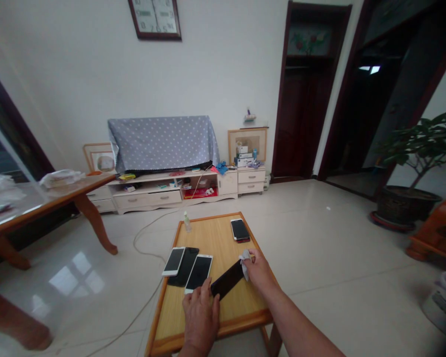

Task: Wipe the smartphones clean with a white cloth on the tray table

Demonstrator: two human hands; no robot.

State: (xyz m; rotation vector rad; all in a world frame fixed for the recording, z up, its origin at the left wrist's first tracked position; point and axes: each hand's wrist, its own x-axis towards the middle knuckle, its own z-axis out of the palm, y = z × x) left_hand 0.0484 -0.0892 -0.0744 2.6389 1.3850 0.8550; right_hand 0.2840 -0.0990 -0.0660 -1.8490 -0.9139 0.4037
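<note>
Over the pale wooden surface (219, 233), the left hand (200, 313) has its fingers closed on the near end of a slim black rectangular phone (227, 281); the right hand (259, 270) pinches a crumpled whitish cloth (245, 265) at its far end.

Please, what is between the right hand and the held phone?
In the head view, a pale cloth lies between the right hand and the held phone.

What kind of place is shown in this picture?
Probably a living room in a home: a low white TV cabinet stands under a wall clock, and a potted plant is on the right.
</note>
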